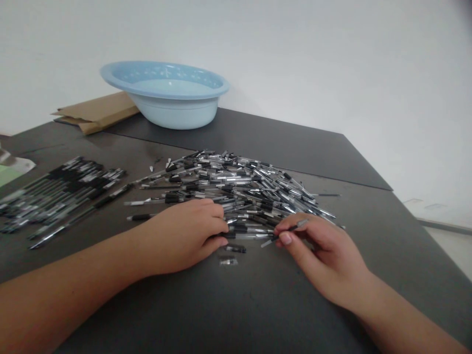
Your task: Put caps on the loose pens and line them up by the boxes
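A large heap of black-and-clear pens spreads over the dark table in front of me. My left hand rests at its near edge, fingers curled and thumb closed around the end of a pen; part of that pen is hidden by the fingers. My right hand, to the right, pinches a thin pen refill, dark with a pale end, between thumb and forefinger. Just below the left fingertips lie a small black pen piece and a clear pen cap.
A light blue basin stands at the back beside a brown paper packet. Several pens lie lined up in a separate group at left. A pale green-and-white sheet is at the far left edge. Behind the table rises a white wall.
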A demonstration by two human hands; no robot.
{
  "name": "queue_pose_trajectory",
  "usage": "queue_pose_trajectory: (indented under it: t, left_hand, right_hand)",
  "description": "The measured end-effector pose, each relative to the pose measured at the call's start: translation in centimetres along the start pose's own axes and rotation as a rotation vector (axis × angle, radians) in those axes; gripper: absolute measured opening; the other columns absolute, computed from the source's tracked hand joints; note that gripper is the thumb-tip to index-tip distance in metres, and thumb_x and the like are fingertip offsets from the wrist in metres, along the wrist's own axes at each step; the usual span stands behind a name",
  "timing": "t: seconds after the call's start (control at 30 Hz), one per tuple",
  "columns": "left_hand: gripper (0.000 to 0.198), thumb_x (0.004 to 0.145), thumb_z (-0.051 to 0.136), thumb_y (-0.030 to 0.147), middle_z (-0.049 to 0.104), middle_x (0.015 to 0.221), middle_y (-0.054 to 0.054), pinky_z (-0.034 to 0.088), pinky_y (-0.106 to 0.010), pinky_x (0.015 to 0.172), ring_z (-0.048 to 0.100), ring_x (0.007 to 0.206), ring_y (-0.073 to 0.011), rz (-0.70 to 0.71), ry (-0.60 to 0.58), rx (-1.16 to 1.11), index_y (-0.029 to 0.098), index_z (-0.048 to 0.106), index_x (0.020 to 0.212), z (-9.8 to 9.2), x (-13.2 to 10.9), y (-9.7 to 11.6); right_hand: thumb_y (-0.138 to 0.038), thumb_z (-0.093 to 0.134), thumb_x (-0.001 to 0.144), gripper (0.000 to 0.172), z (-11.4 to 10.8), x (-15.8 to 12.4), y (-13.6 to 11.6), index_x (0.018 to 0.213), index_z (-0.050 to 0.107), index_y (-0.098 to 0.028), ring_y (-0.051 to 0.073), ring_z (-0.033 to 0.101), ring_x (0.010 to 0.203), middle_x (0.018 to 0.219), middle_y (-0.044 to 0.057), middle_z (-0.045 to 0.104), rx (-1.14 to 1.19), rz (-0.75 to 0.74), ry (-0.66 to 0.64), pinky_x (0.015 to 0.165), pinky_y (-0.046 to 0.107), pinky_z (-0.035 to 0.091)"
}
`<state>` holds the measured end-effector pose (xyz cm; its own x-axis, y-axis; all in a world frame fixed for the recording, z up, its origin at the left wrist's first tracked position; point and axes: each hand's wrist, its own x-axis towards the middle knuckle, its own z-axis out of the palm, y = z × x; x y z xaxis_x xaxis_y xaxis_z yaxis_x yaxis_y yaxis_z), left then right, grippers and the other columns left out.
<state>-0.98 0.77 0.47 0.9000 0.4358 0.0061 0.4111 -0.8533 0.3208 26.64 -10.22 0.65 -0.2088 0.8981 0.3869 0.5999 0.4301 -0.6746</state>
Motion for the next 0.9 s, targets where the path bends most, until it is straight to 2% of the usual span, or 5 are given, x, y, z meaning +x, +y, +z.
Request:
queue_pose_trajectory:
  t: [0.3,0.5,0.67,0.83,0.9]
  left_hand:
    - [0.014,0.102,0.056,0.025,0.069,0.105,-0.006,0.045,-0.039,0.096,0.061,0.102,-0.0242,-0.039,0.134,0.032,0.021,0.069,0.100,0.1,0.1,0.1]
    - [0.019,0.100,0.059,0.039,0.071,0.094,-0.002,0.049,-0.031,0.075,0.065,0.084,-0.0205,-0.238,0.313,-0.234,0.023,0.067,0.106,-1.1,-0.5,-0.1]
    - [0.022,0.094,0.070,0.041,0.066,0.083,0.001,0.049,-0.024,0.064,0.060,0.072,-0.0141,-0.320,0.515,-0.582,0.020,0.065,0.100,-1.4,-0.5,0.2]
    - [0.025,0.088,0.079,0.040,0.068,0.083,0.001,0.050,-0.022,0.063,0.063,0.072,-0.0135,-0.379,0.657,-0.800,0.020,0.066,0.094,-1.8,-0.2,0.4]
    - [0.026,0.088,0.080,0.041,0.073,0.090,-0.001,0.054,-0.024,0.069,0.067,0.078,-0.0156,-0.381,0.659,-0.876,0.020,0.067,0.095,-1.7,-0.1,0.3]
  right_hand:
    - [-0.020,0.068,0.101,0.006,-0.1,-0.2,-0.3,0.097,0.071,-0.023,0.017,0.074,0.087,0.100,0.004,0.076,0.134,0.076,0.029,0.079,0.029,0.060]
    - [-0.028,0.068,0.101,0.011,1.5,-1.0,-2.6,0.102,0.072,-0.018,0.017,0.078,0.080,0.100,0.009,0.076,0.827,0.300,-0.495,0.072,0.028,0.065]
    - [-0.021,0.073,0.096,0.008,3.4,-0.9,-3.6,0.100,0.077,-0.016,0.021,0.078,0.104,0.105,0.009,0.081,0.805,0.222,-0.716,0.089,0.030,0.063]
    - [-0.019,0.073,0.095,0.004,3.7,-0.3,-3.8,0.096,0.075,-0.015,0.021,0.078,0.104,0.107,0.011,0.081,0.794,0.147,-0.658,0.092,0.033,0.063]
    - [-0.017,0.073,0.095,0.001,3.6,-0.4,-3.8,0.095,0.074,-0.016,0.022,0.077,0.108,0.108,0.011,0.081,0.747,0.113,-0.592,0.104,0.040,0.058]
